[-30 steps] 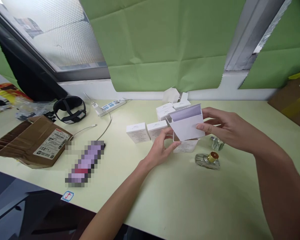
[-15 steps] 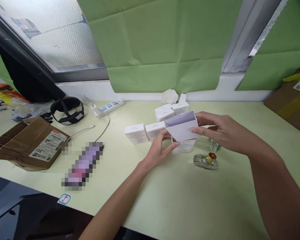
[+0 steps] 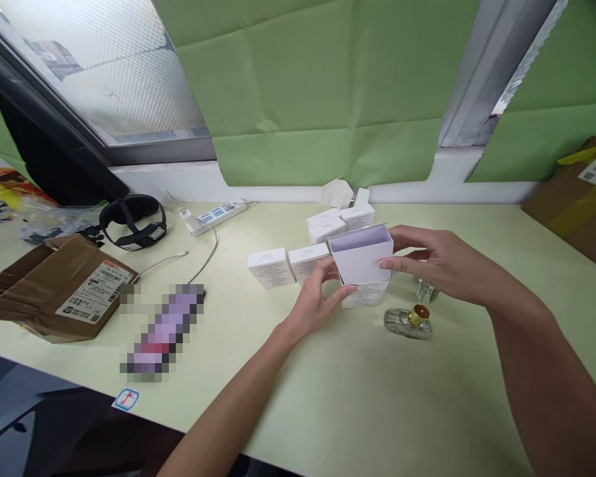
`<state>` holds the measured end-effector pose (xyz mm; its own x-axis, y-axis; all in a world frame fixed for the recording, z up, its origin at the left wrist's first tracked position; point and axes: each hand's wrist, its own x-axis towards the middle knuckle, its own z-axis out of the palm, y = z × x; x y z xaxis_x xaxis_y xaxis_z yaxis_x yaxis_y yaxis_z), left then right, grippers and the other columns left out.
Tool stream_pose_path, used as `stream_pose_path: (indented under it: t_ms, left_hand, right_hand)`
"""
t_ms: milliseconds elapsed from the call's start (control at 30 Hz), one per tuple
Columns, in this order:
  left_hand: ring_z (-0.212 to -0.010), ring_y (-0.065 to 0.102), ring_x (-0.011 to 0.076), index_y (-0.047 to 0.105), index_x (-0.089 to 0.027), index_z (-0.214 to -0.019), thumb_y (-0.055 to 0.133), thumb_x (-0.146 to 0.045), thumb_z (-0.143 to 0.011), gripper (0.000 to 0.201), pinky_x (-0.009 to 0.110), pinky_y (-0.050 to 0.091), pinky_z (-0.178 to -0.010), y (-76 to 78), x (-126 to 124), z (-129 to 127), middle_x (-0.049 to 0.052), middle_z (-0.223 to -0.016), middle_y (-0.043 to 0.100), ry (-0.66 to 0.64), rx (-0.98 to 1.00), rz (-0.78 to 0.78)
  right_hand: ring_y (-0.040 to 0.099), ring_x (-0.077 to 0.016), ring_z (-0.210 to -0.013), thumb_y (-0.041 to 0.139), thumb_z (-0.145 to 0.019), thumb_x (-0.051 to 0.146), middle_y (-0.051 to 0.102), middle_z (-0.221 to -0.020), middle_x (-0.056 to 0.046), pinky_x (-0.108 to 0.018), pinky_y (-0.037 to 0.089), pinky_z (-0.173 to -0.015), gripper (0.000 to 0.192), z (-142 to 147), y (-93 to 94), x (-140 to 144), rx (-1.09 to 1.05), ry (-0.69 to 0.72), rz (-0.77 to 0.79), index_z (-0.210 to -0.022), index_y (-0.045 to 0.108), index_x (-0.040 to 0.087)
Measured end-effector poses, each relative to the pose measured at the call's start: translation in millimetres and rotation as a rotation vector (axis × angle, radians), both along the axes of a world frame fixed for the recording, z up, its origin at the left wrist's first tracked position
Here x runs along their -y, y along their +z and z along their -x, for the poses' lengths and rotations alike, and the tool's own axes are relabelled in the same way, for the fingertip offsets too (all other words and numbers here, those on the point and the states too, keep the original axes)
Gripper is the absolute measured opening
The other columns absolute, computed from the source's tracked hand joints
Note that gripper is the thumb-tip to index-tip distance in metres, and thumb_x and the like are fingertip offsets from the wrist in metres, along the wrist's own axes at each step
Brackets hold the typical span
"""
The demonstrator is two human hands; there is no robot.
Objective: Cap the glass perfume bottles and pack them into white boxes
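The white box (image 3: 365, 293) is steadied at mid-table by the left hand (image 3: 318, 301), fingers closed on its lower left corner, while its open sleeve (image 3: 361, 260) is pinched by the right hand (image 3: 437, 262); it is best pressed down squarely. A glass bottle (image 3: 408, 322) lies just beside; more small boxes (image 3: 288, 264) stand behind.

Office-type packing desk: pale table (image 3: 357, 391), power strip (image 3: 217, 214), shipping carton (image 3: 62, 286), stacked white boxes (image 3: 298, 255), window behind.
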<state>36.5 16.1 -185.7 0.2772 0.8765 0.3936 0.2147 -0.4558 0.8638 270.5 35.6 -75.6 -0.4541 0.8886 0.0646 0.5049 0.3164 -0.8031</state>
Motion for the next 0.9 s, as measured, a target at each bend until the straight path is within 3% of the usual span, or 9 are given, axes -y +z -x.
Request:
stream_pose_path:
  t_ms: [333,500,733,900]
  left_hand:
    - [-0.122,0.058,0.0230,0.042,-0.025,-0.132,0.063,-0.033,-0.093,0.046,0.045,0.052,-0.102,-0.3,-0.6,0.7,0.011,-0.136,0.054,-0.006,0.003,-0.001]
    - [-0.121,0.058,0.0226,0.043,-0.025,-0.132,0.063,-0.032,-0.093,0.044,0.043,0.052,-0.102,0.1,-0.2,0.5,0.010,-0.135,0.055,-0.015,0.002,-0.017]
    - [-0.117,0.060,0.0222,0.044,-0.025,-0.132,0.064,-0.031,-0.093,0.045,0.042,0.052,-0.101,-0.6,0.2,0.4,0.010,-0.133,0.057,-0.014,0.024,-0.016]
    - [-0.120,0.059,0.0231,0.045,-0.024,-0.132,0.059,-0.031,-0.096,0.039,0.042,0.052,-0.100,1.6,1.1,0.9,0.011,-0.134,0.056,-0.053,0.060,-0.012]
  right_hand:
    - [0.069,-0.0264,-0.100,0.067,-0.084,0.040,0.070,-0.120,0.001,-0.034,0.056,-0.065,0.036,-1.0,0.3,1.3,0.017,-0.031,0.034,-0.120,0.067,0.040]
    - [0.070,-0.0232,-0.095,0.068,-0.084,0.042,0.069,-0.121,0.000,-0.036,0.057,-0.075,0.034,-3.8,-0.2,0.5,0.027,0.001,0.027,-0.118,0.068,0.037]
    - [0.065,-0.0259,-0.102,0.067,-0.083,0.047,0.065,-0.121,-0.003,-0.041,0.055,-0.086,0.040,-9.4,-5.1,-2.7,0.091,0.039,-0.015,-0.122,0.066,0.036]
    - [0.063,-0.0238,-0.099,0.068,-0.083,0.050,0.062,-0.119,-0.003,-0.040,0.054,-0.086,0.039,-11.1,-8.1,-4.2,0.134,0.040,-0.009,-0.119,0.065,0.036]
